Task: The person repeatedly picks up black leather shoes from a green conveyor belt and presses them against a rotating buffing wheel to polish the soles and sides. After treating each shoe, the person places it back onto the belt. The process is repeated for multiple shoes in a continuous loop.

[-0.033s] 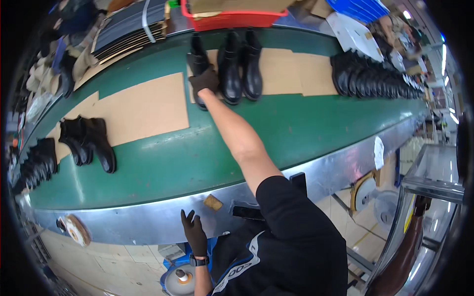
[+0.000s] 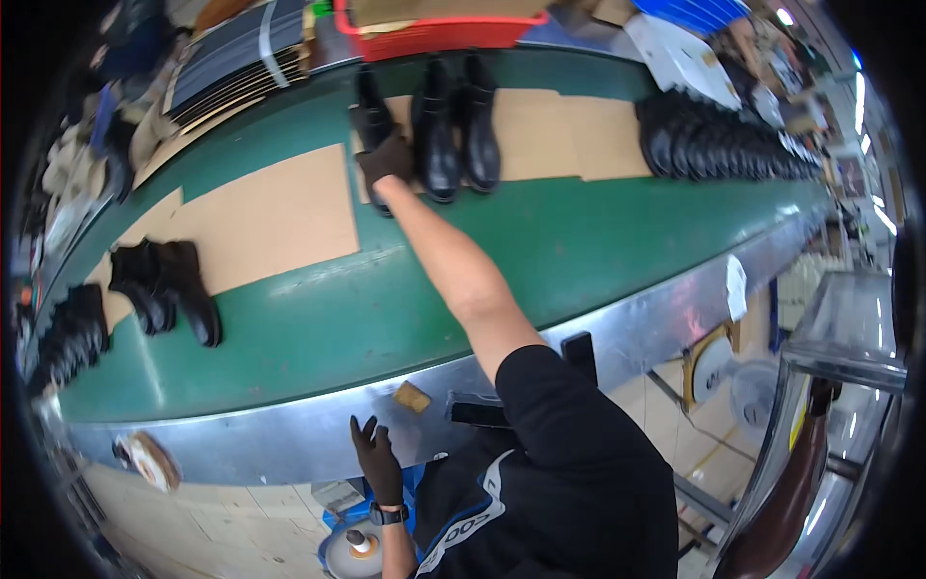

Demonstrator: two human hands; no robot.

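A black leather boot (image 2: pixel 371 125) is grasped by the gloved right hand (image 2: pixel 386 157), two matching boots (image 2: pixel 455 130) just beside its fingers. The left hand (image 2: pixel 374 455), fingers released, rests on the conveyor's steel edge (image 2: pixel 289 439); boot unlifted.

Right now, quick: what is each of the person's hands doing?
Left hand: open, gloved fingers spread, resting against the metal edge of the conveyor.
Right hand: gloved, closed on a black leather ankle boot on the green belt.
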